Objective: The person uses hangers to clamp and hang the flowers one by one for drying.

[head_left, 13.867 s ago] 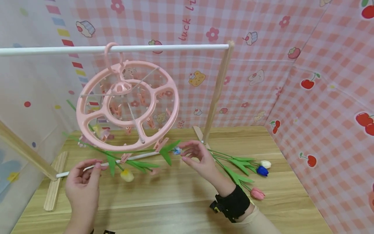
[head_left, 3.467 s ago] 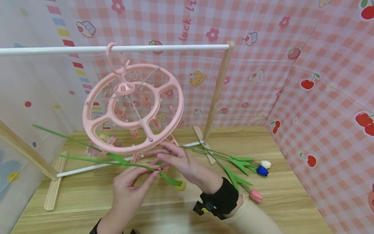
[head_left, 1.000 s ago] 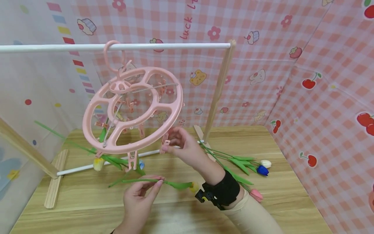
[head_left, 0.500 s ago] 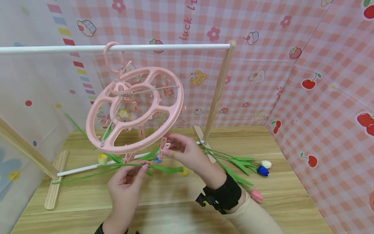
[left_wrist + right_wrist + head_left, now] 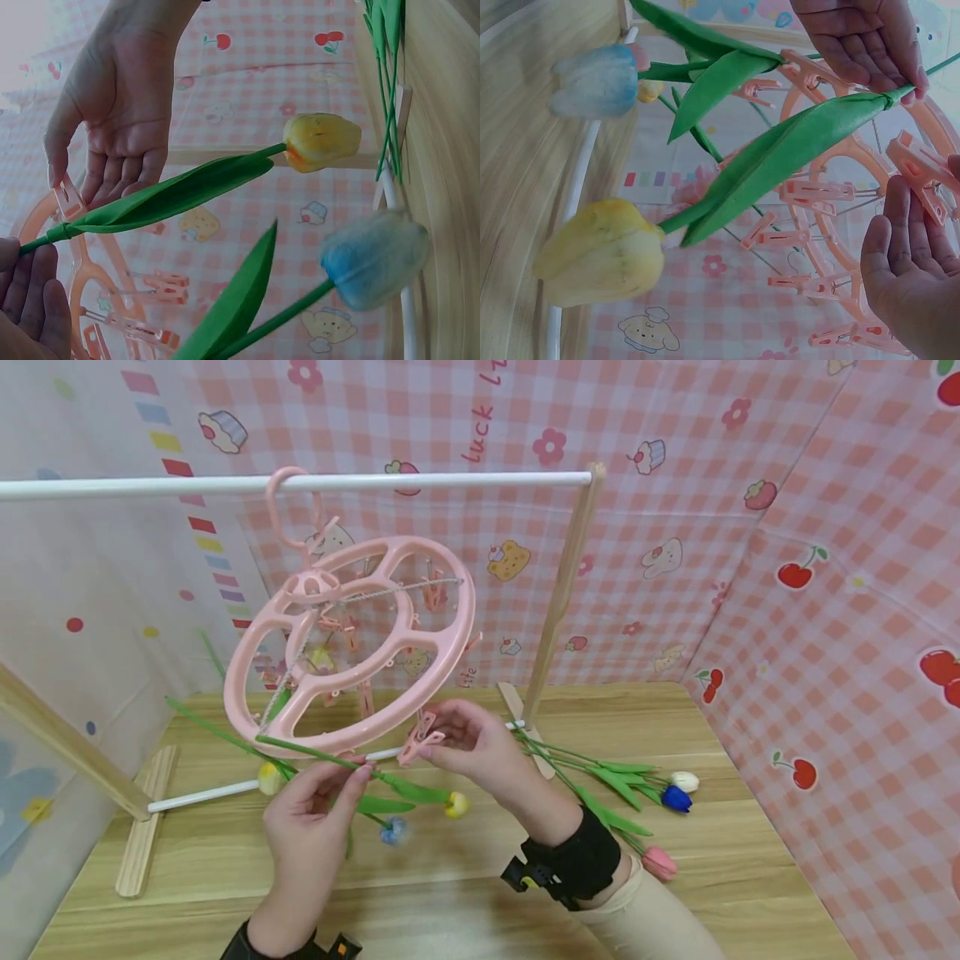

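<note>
A pink round clip hanger [image 5: 352, 643] hangs tilted from a white rod [image 5: 420, 481]. My left hand [image 5: 358, 772] pinches the green stem of a yellow tulip [image 5: 455, 803] just under the hanger's near rim. The same yellow tulip [image 5: 322, 141] and its long leaf [image 5: 780, 161] stretch toward my right hand [image 5: 438, 739], which pinches a pink clip [image 5: 416, 746] on that rim. The clip [image 5: 922, 176] shows between its fingertips [image 5: 900, 240]. A blue tulip [image 5: 392, 831] dangles below from another clip.
Several tulips lie on the wooden table at the right: white [image 5: 682, 781], dark blue [image 5: 675, 799], pink [image 5: 660, 862]. Another yellow tulip [image 5: 267, 777] hangs at the hanger's left. The rack's wooden post [image 5: 562, 585] and lower rail [image 5: 202, 795] stand behind. Pink checked walls enclose the space.
My left hand has lifted the stem up and left toward the hanger's rim. The right hand stays on the clip. The hung blue tulip has swung lower.
</note>
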`<control>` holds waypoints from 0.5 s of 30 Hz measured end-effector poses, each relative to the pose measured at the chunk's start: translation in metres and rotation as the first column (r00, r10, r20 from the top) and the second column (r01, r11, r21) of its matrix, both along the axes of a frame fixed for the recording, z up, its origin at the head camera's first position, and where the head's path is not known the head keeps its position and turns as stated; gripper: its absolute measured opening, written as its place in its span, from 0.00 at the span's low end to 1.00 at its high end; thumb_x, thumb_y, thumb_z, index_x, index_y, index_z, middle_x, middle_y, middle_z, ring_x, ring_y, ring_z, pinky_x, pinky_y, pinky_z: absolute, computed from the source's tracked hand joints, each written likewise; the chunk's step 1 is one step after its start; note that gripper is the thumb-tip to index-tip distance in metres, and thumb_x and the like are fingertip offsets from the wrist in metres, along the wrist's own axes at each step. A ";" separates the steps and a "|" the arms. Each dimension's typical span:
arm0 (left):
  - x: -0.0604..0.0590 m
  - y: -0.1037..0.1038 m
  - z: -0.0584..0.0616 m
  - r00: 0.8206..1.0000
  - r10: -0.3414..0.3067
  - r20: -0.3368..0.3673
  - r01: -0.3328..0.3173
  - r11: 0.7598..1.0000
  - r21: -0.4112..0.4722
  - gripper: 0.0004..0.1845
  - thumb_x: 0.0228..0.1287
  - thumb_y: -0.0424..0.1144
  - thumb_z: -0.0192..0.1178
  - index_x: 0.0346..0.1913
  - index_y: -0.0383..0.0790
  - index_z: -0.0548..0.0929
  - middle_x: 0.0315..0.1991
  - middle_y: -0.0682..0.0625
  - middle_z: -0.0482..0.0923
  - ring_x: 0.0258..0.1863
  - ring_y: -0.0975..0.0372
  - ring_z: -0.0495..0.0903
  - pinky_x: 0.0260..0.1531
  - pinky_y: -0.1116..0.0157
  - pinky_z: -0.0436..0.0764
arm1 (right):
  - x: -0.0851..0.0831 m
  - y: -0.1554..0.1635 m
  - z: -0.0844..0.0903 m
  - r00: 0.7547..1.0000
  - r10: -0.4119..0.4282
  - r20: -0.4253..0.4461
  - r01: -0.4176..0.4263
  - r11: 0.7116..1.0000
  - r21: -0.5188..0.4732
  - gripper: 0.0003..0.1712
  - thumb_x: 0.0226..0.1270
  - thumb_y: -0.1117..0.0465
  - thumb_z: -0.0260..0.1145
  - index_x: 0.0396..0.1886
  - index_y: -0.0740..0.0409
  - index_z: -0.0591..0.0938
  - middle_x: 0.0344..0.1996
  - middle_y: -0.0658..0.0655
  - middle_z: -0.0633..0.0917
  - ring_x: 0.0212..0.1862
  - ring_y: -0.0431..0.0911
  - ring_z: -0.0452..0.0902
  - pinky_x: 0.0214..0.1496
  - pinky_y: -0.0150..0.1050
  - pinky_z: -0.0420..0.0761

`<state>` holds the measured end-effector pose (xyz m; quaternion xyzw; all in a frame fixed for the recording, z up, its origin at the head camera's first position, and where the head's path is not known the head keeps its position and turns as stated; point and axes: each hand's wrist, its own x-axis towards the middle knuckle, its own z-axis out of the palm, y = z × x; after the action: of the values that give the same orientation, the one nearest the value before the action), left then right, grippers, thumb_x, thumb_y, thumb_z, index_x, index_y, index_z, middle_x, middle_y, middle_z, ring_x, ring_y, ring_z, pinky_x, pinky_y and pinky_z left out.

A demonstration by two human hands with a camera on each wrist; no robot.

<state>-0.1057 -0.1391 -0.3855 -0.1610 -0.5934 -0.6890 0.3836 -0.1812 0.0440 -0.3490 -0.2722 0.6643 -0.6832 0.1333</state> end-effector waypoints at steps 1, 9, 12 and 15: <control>0.000 0.000 0.001 1.000 0.009 0.003 -0.009 1.000 -0.008 0.06 0.50 0.12 0.60 0.33 0.17 0.79 0.34 0.46 0.86 0.34 0.64 0.85 0.36 0.74 0.84 | 0.000 0.000 0.000 1.000 0.006 0.011 -0.006 1.000 -0.002 0.19 0.61 0.70 0.65 0.52 0.66 0.75 0.43 0.59 0.82 0.45 0.42 0.80 0.48 0.33 0.81; -0.002 -0.001 0.004 0.992 0.115 0.053 -0.110 0.990 -0.086 0.05 0.51 0.20 0.65 0.32 0.20 0.82 0.33 0.51 0.86 0.31 0.67 0.85 0.34 0.76 0.83 | -0.002 0.002 -0.002 0.998 0.047 0.045 -0.044 0.997 -0.071 0.23 0.56 0.54 0.71 0.44 0.65 0.75 0.37 0.49 0.84 0.43 0.41 0.81 0.45 0.31 0.82; -0.003 -0.001 0.004 0.985 0.156 0.070 -0.147 0.983 -0.114 0.04 0.50 0.18 0.65 0.31 0.22 0.82 0.32 0.53 0.86 0.30 0.68 0.84 0.33 0.77 0.83 | -0.002 0.001 -0.002 0.999 0.037 0.027 -0.035 0.994 -0.103 0.26 0.52 0.49 0.72 0.41 0.64 0.76 0.35 0.47 0.84 0.39 0.39 0.80 0.40 0.28 0.80; -0.003 -0.001 0.006 0.982 0.171 0.082 -0.160 0.979 -0.126 0.06 0.49 0.16 0.64 0.31 0.23 0.82 0.32 0.54 0.86 0.30 0.69 0.84 0.32 0.78 0.82 | -0.001 0.000 -0.002 1.000 0.016 0.016 -0.014 0.992 -0.128 0.22 0.53 0.52 0.72 0.38 0.63 0.76 0.33 0.46 0.84 0.35 0.38 0.78 0.36 0.26 0.78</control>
<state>-0.1085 -0.1400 -0.3798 -0.1016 -0.6618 -0.6248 0.4017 -0.1821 0.0439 -0.3510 -0.2795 0.6160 -0.7256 0.1264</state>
